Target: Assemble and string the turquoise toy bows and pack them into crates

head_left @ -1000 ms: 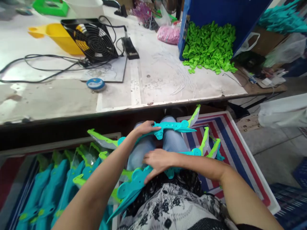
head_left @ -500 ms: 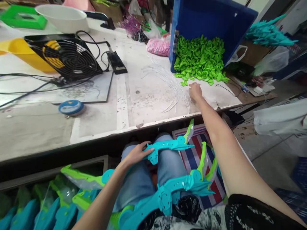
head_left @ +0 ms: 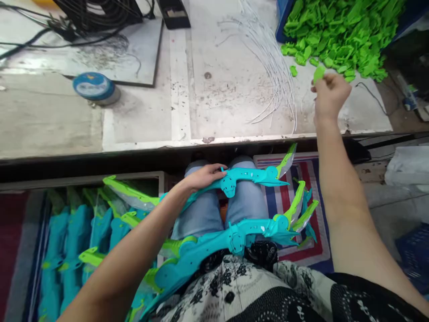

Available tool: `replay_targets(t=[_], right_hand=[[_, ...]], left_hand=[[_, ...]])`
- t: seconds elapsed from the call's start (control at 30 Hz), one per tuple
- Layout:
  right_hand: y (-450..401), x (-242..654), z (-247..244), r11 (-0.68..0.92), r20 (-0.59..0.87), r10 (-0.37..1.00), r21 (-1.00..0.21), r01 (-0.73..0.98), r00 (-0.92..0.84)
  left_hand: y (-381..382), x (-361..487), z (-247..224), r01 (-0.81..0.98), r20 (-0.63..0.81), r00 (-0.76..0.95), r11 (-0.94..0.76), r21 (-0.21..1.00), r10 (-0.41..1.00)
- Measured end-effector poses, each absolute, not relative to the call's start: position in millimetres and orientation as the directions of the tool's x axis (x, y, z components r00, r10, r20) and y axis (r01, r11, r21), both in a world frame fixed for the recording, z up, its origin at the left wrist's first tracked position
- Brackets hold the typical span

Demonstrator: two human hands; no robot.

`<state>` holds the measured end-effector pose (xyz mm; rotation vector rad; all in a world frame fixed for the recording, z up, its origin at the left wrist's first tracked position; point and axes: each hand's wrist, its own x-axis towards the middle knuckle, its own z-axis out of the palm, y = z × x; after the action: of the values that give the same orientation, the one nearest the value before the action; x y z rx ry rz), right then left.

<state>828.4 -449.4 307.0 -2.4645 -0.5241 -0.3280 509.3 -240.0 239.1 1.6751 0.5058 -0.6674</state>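
Note:
My left hand (head_left: 205, 176) is closed round the middle of a turquoise plastic toy bow (head_left: 246, 173) with lime-green tips, lying across my thighs. A second toy bow (head_left: 204, 250) of the same kind rests nearer, across my lap. Over the table, my right hand (head_left: 331, 91) pinches a small green plastic piece (head_left: 318, 73) between thumb and fingers. Just beyond it spreads a heap of similar green pieces (head_left: 348, 36), spilling from a blue bin (head_left: 280, 22). Thin white cords (head_left: 273, 76) lie on the table, left of my right hand.
More toy bows (head_left: 75, 241) stand packed in a row at my left. On the table (head_left: 140, 116) are a round blue-lidded tin (head_left: 95, 87), a black fan (head_left: 100, 13) with cables and a flat board (head_left: 144, 53). A striped surface (head_left: 284, 197) lies below the table edge.
My right hand has drawn back slightly from the heap and lifted a green piece. My left hand keeps its hold on the toy bow. The view has tilted downward.

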Motion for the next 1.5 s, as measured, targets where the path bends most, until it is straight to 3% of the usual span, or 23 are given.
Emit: replay_targets(t=[0.07,0.1,0.17,0.27,0.4,0.6,0.87,1.13,1.33,1.5], right_hand=[[-463,738,304,-0.547,0.152,0.238,-0.795,0.262,0.959],[-466,690,299,-0.453,-0.025,0.316,-0.882,0.128,0.949],[-464,605,280,-0.371,-0.335,0.461,-0.914,-0.164,0.822],[-450,529,247,-0.315,-0.498,0.391,-0.862,-0.396,0.774],[-433,511,225,-0.328,-0.424,0.266,-0.884,-0.333,0.866],[-430,515,229,-0.512,-0.383,0.299,-0.837,-0.191,0.874],[-435,514,237,-0.389,-0.548,0.311,-0.819,-0.422,0.776],[-435,513,229,-0.330,-0.578,0.395,-0.814,-0.477,0.714],[-432,505,211,-0.475,-0.410,0.378,-0.855,-0.206,0.830],[-442,528,228,-0.509,-0.438,0.492,-0.846,-0.160,0.752]], left_hand=[[-244,509,238,0.639,-0.654,0.757,-0.217,0.738,0.003],[-247,509,237,0.627,-0.642,0.767,-0.227,0.745,0.014],[-251,509,235,0.604,-0.617,0.786,-0.239,0.760,0.025],[-256,508,233,0.580,-0.588,0.807,-0.255,0.774,0.051],[-257,507,234,0.560,-0.565,0.822,-0.271,0.783,0.068],[-255,504,239,0.517,-0.541,0.841,-0.301,0.801,0.002],[-256,506,233,0.481,-0.518,0.855,-0.365,0.797,-0.003],[-254,508,234,0.449,-0.507,0.862,-0.437,0.780,-0.020],[-255,511,227,0.445,-0.515,0.857,-0.489,0.751,-0.012],[-253,508,227,0.439,-0.515,0.855,-0.449,0.778,-0.057]])
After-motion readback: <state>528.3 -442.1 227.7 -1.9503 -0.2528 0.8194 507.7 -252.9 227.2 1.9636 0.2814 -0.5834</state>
